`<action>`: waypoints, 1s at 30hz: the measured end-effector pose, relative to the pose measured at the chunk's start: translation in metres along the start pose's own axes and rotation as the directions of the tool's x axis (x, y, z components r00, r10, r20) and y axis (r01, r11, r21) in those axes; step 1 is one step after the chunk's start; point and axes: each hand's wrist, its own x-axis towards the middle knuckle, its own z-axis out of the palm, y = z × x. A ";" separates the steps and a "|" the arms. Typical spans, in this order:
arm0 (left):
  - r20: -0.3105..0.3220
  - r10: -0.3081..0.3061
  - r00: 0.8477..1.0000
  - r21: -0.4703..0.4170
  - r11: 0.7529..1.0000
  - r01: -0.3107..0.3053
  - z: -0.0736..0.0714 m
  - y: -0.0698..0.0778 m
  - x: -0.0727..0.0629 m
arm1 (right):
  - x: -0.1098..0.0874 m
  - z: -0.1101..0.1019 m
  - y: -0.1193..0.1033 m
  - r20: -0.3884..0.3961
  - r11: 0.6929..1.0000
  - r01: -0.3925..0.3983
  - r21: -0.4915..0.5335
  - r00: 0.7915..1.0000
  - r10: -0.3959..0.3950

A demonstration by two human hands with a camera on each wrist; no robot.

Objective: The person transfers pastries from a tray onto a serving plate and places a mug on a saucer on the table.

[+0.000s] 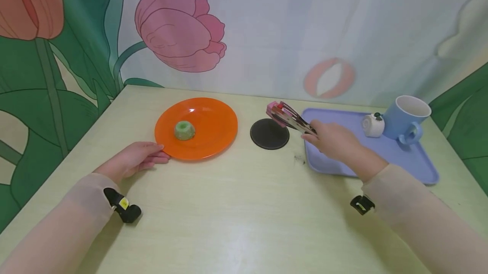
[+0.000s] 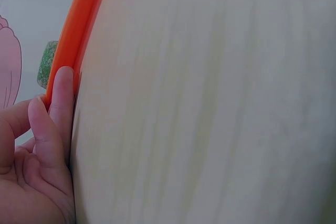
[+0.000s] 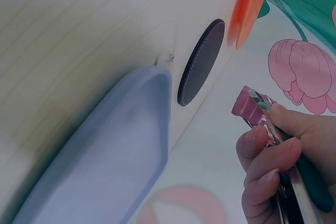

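Note:
At the left, my left hand [image 1: 141, 159] pinches the near-left rim of an orange plate [image 1: 213, 138], thumb on the edge. On the plate sits a small green dome-shaped cake [image 1: 184, 130] with a dimpled top. My right hand [image 1: 335, 140] grips metal tongs [image 1: 295, 120] over the left end of a blue-lilac tray. Held in the tongs' tips is a small pink block [image 3: 248, 103], like a piece of cake, with a red bit on top. It hangs above the far side of a round black coaster [image 1: 270, 134], apart from it.
The tray [image 1: 331, 168] bears a blue mug [image 1: 400, 117] and, touching or close beside it, a small white roll-shaped cake [image 1: 372, 125] with a dark topping. A flower-printed cloth [image 1: 267, 32] stands behind the table [image 1: 228, 214]. Small dark marks lie beside the coaster.

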 end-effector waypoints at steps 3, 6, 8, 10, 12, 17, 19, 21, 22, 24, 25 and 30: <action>0.001 0.001 1.000 0.002 1.000 -0.001 0.000 0.000 0.000 | 0.001 0.001 -0.001 0.002 1.000 0.001 0.002 1.000 -0.001; 0.004 0.003 1.000 0.003 1.000 -0.003 0.000 0.000 0.000 | 0.003 0.001 -0.002 0.001 1.000 0.003 -0.001 1.000 -0.003; 0.006 0.004 1.000 0.004 1.000 -0.004 0.000 0.001 0.000 | 0.004 0.001 -0.003 -0.001 1.000 0.006 -0.006 1.000 -0.006; 0.006 0.003 1.000 0.003 1.000 -0.003 0.000 0.001 0.000 | 0.005 0.002 -0.004 -0.004 1.000 0.004 -0.013 1.000 -0.004; 0.005 0.003 1.000 0.003 1.000 -0.003 0.000 0.001 -0.001 | 0.005 0.002 -0.005 -0.006 1.000 0.002 -0.016 1.000 -0.002; 0.005 0.003 1.000 -0.001 1.000 -0.003 0.000 0.000 0.000 | 0.007 0.002 -0.008 -0.012 1.000 0.010 -0.010 1.000 -0.010; 0.004 0.001 1.000 -0.003 1.000 -0.001 0.000 0.000 0.000 | 0.008 0.003 -0.009 -0.013 1.000 0.013 -0.008 1.000 -0.013; 0.002 -0.002 1.000 -0.004 1.000 0.002 0.000 0.001 0.000 | 0.009 0.003 -0.009 -0.013 1.000 0.012 -0.007 1.000 -0.012; 0.001 -0.002 1.000 -0.003 1.000 0.002 0.001 0.001 0.000 | 0.010 0.003 -0.010 -0.013 1.000 0.013 -0.008 1.000 -0.013; -0.001 -0.006 1.000 -0.004 1.000 0.006 0.001 0.001 -0.001 | 0.010 0.003 -0.011 -0.013 1.000 0.012 -0.006 1.000 -0.012; -0.002 -0.006 1.000 -0.003 1.000 0.005 0.001 0.001 -0.001 | 0.010 0.004 -0.012 -0.014 1.000 0.012 -0.004 1.000 -0.012; -0.002 -0.006 1.000 0.001 1.000 0.006 0.001 0.001 -0.001 | 0.012 0.004 -0.013 -0.019 1.000 0.011 -0.007 1.000 -0.011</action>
